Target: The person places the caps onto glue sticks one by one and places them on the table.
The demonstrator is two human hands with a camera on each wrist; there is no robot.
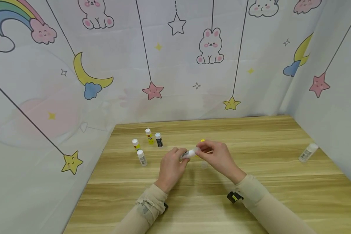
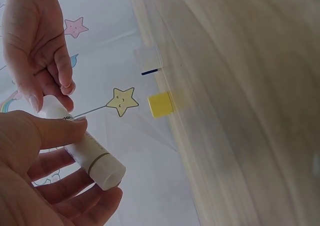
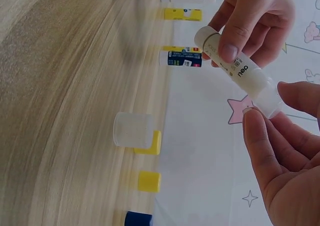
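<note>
I see the left hand (image 1: 171, 167) gripping a deli glue stick (image 1: 188, 154) above the table (image 1: 199, 208); its long axis runs across to the right hand (image 1: 221, 158), pinching the clear end (image 3: 269, 100). Both hands touch it. 4 labelled sticks (image 1: 142, 158) stand toward the far-left corner.

The glue stick (image 3: 245, 79) in my left grip (image 1: 171, 167) is white with dark lettering, a thin brownish band and a translucent end. My sleeves (image 1: 280, 211) are cream. Yellow-brown wood grain streaks the surface (image 1: 266, 139), where I see yellow caps (image 3: 149, 181), a navy cap (image 3: 138, 219), a frosted cap (image 3: 127, 129), and white-topped sticks (image 1: 142, 159) in yellow, navy and white. Pastel stars (image 1: 152, 91), moons (image 1: 81, 71), clouds (image 1: 44, 31) and rabbits (image 1: 210, 48) pattern the white backdrop (image 1: 175, 61).
</note>
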